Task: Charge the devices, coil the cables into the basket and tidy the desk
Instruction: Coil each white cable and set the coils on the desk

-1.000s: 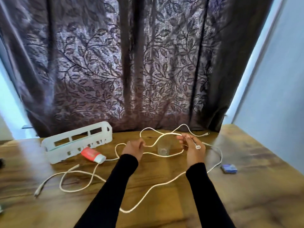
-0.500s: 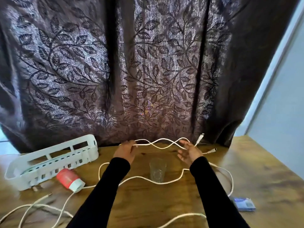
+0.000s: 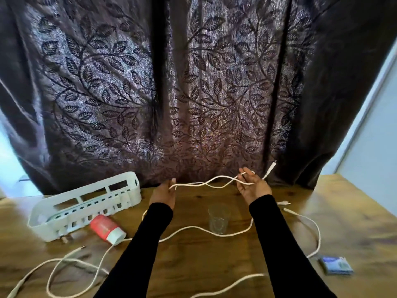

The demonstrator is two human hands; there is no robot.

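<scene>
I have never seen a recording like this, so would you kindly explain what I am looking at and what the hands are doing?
There is no machine here: a camera worn on a person's head looks forward and down at their two bare hands, in black sleeves. The left hand and right hand hold a stretch of white cable in the air between them, its plug sticking up by the right hand. On the wooden desk lie more loose white cable, a white slotted basket, a red and white tube, an upright clear glass and a small blue packet. A dark leaf-patterned curtain hangs behind.
</scene>
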